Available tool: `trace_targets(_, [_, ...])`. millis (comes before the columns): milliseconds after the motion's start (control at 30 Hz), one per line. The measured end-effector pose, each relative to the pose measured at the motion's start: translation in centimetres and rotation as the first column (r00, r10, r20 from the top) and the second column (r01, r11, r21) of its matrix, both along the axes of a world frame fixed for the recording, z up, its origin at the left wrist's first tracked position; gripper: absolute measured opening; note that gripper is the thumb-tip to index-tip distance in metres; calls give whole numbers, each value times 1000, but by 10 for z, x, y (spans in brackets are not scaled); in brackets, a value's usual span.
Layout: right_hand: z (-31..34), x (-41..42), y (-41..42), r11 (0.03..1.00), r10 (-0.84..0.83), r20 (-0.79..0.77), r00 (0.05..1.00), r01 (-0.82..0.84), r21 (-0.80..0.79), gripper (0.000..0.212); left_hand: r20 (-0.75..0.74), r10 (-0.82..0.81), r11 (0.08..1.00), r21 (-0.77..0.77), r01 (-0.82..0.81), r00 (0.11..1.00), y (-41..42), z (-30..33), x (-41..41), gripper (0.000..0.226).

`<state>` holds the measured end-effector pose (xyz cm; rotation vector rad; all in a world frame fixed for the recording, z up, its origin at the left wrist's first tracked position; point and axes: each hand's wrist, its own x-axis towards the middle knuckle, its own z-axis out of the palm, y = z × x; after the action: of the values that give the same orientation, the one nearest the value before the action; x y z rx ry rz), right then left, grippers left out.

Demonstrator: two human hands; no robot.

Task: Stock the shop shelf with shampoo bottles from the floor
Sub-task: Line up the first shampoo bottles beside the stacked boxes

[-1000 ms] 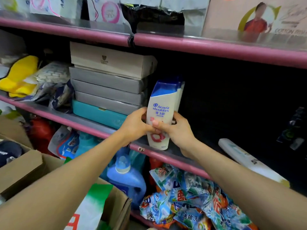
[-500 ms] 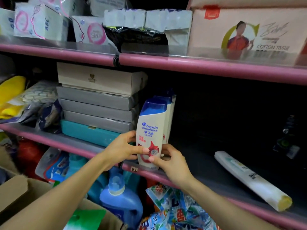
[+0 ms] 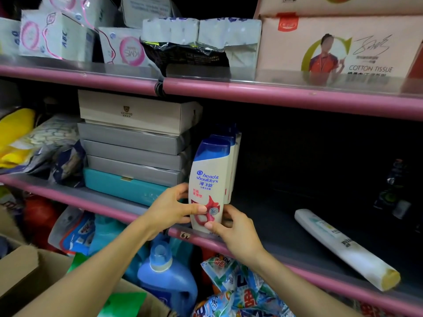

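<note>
**Bottle upright at shelf front, both hands on it**

Since a second ago the shampoo bottle went from tilted to upright on the middle shelf, front edge, more bottles behind at 1 o'clock. Left hand grips its lower left side, thumb across the label. Right hand pinches the base from 4 o'clock. Stacked boxes at 9 o'clock; a lying tube at 3 o'clock.
</note>
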<state>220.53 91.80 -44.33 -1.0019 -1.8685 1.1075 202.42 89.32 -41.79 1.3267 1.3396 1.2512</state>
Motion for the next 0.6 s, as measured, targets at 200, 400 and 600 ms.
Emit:
trace_targets(200, [-1,0,0,1000,7,0,1000,-7,-5,42,6,-1,1000,23,1,1000,1,0,1,43])
trace_targets(400, [-3,0,-1,1000,1,28,1000,-2,29,42,21,-9,1000,14,8,1000,-1,-1,0,47])
trace_targets(600, [-5,1,0,999,-28,37,999,27,38,40,23,-14,1000,18,13,1000,-1,-1,1,45])
